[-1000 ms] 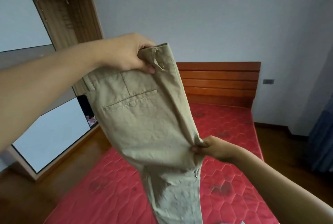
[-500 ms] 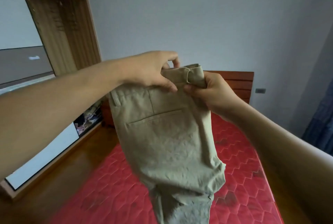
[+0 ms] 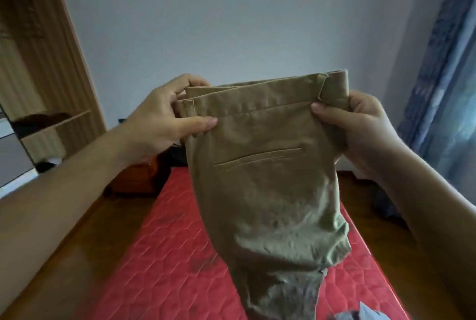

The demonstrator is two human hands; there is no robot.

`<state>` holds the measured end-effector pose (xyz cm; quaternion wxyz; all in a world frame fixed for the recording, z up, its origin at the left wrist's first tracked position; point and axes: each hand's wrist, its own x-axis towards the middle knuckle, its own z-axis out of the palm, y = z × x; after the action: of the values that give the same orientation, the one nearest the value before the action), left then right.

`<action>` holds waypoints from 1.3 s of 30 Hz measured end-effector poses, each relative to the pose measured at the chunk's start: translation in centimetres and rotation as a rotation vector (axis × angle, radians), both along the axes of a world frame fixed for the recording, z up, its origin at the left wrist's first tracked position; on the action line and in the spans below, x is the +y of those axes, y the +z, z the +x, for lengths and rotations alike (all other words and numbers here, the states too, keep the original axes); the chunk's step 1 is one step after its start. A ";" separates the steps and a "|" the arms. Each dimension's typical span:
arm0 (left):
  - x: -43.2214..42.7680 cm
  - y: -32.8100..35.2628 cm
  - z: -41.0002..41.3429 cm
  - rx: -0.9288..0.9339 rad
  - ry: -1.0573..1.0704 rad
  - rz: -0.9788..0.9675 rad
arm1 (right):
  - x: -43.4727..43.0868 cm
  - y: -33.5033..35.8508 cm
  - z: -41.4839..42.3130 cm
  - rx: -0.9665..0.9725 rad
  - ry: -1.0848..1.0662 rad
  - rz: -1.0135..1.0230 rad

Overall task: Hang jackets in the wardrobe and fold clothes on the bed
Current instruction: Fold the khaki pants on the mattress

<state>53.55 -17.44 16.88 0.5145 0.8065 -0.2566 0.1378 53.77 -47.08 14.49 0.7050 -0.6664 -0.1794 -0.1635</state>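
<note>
Since half a second ago my two hands have drawn apart. They had met at one corner of the waistband, and now they hold opposite ends with the band pulled out between them. The view has also swung round, so a curtain now shows on the right.

The khaki trousers (image 3: 262, 190) hang in the air in front of me, above the bed and not resting on it. The waistband (image 3: 257, 103) is on top and slopes up to the right, and a back pocket slit (image 3: 257, 157) faces me. The legs bunch lower down and drop out of the bottom of the frame.

My left hand (image 3: 159, 118) pinches the left end, with the thumb (image 3: 198, 122) laid flat across the front and the other fingers curled over the top edge behind. My right hand (image 3: 360, 123) grips the doubled-over right corner. Its thumb (image 3: 322, 109) presses on the front, and its fingers are wrapped round the cloth behind.

Below lies the red quilted mattress (image 3: 159, 255), with a scrap of grey-blue fabric (image 3: 360, 314) at its near edge. The wooden floor (image 3: 64, 255) runs along the left. The wardrobe (image 3: 38, 74) stands at far left, with something dark on its shelf (image 3: 56, 121). The blue curtain (image 3: 443, 62) hangs at far right, and a dark heap (image 3: 386, 206) lies on the floor below it. I cannot tell what the heap is.
</note>
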 end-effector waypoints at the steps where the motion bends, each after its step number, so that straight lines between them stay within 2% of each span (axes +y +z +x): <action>1: -0.3 -0.3 -0.3 -0.027 -0.032 -0.089 | 0.0 0.3 -0.7 -0.005 0.009 0.013; 6: -2.1 0.2 -1.9 -0.183 -0.133 -0.263 | 0.5 1.4 -3.7 -0.001 -0.019 0.054; 11: -2.6 1.9 -3.2 -0.265 -0.193 -0.327 | 0.4 2.2 -5.1 -0.048 0.026 0.121; 14: -2.7 1.8 -2.1 -0.215 -0.187 -0.346 | 0.3 2.2 -4.4 -0.062 0.026 0.093; 18: -2.3 -0.6 2.3 0.016 -0.147 -0.230 | -1.2 -0.5 0.1 0.054 -0.054 -0.061; 21: -1.6 -4.4 6.5 0.111 0.002 0.092 | -2.4 -4.6 4.3 0.160 -0.081 -0.296; 25: -1.7 -12.0 10.6 0.160 0.144 0.514 | -3.3 -12.0 9.1 0.288 -0.175 -0.739; 28: -2.4 -18.7 12.6 0.228 0.154 0.710 | -3.3 -18.4 11.4 0.460 -0.162 -0.880; 31: -3.0 -26.0 13.8 0.350 0.144 0.750 | -3.1 -25.6 12.8 0.596 -0.120 -0.909; 34: -3.6 -33.1 14.1 0.528 0.085 0.654 | -2.9 -32.5 13.1 0.779 -0.033 -0.835; 39: -4.0 -41.4 14.8 0.725 0.146 0.457 | -2.8 -41.0 13.5 1.067 0.040 -0.500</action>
<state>68.38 -21.41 -24.51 0.3685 0.9119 -0.0252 -0.1787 67.30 -49.90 -26.56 0.5221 -0.7991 0.1545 0.2550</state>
